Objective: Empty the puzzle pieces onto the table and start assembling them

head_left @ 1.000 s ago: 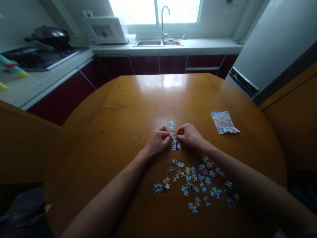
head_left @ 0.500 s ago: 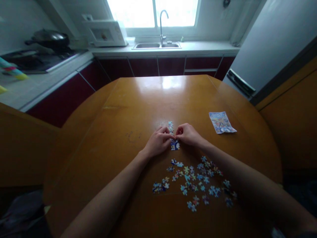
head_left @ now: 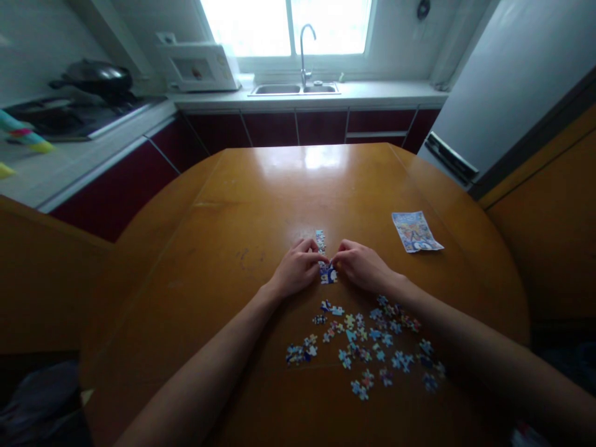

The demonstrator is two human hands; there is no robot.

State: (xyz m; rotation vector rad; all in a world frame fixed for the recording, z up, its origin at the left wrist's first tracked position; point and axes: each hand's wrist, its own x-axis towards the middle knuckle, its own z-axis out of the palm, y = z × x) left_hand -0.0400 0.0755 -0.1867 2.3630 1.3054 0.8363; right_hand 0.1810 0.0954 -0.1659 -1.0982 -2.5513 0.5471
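Observation:
A narrow strip of joined jigsaw pieces (head_left: pixel 328 275) lies on the wooden table, wider and dark blue at its near end. My left hand (head_left: pixel 300 267) rests against its left side, fingers curled and the index finger reaching over the strip. From the right, my right hand (head_left: pixel 361 264) meets it with thumb and index finger pinched on a small jigsaw piece (head_left: pixel 331 262), mostly hidden by the fingertips. Both hands' fingertips nearly touch at the strip. Nearer to me, several loose jigsaw pieces (head_left: pixel 374 334) are scattered, with a small cluster of pieces (head_left: pixel 298 354) to the left.
A creased picture sheet (head_left: pixel 416 231) lies on the table (head_left: pixel 233 205) to the right. Beyond the table are a counter with a sink (head_left: pixel 278 89), a white microwave (head_left: pixel 202 67) and a stove with a wok (head_left: pixel 97 76). A fridge (head_left: pixel 503 81) stands at the right.
My right hand has lowered slightly toward me, its fingers flatter beside the strip. My left hand stays in place. The whole view has shifted a little.

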